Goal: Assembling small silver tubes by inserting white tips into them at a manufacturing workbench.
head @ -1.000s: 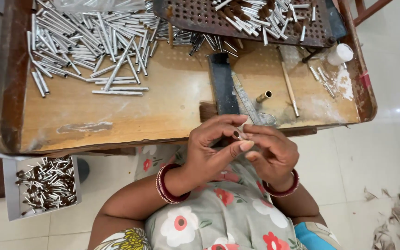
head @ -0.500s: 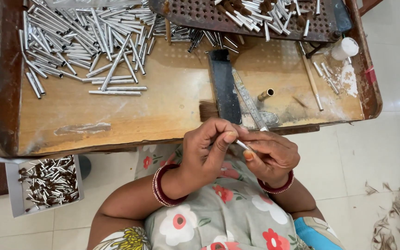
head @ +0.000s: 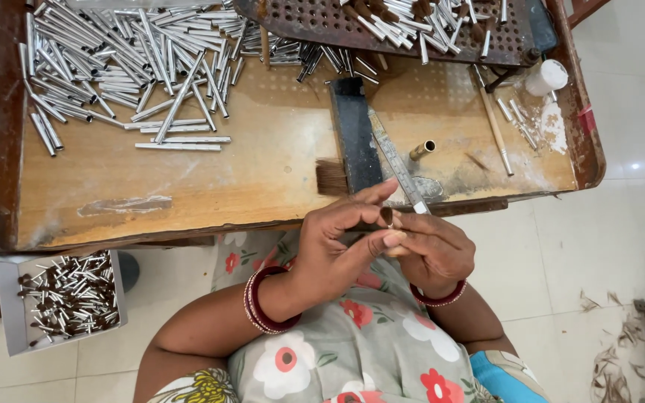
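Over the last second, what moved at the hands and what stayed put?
The small metal tube between the fingertips turned from pointing sideways to standing end-on. The left hand spread its fingers; the right hand kept its grip below. The loose tubes, brush and wooden tray stayed put.

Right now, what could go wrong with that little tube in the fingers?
The tube is pinched only by fingertips of the left hand and right hand, past the tray edge, so it might slip to the floor. An elbow could also bump the box of tubes below.
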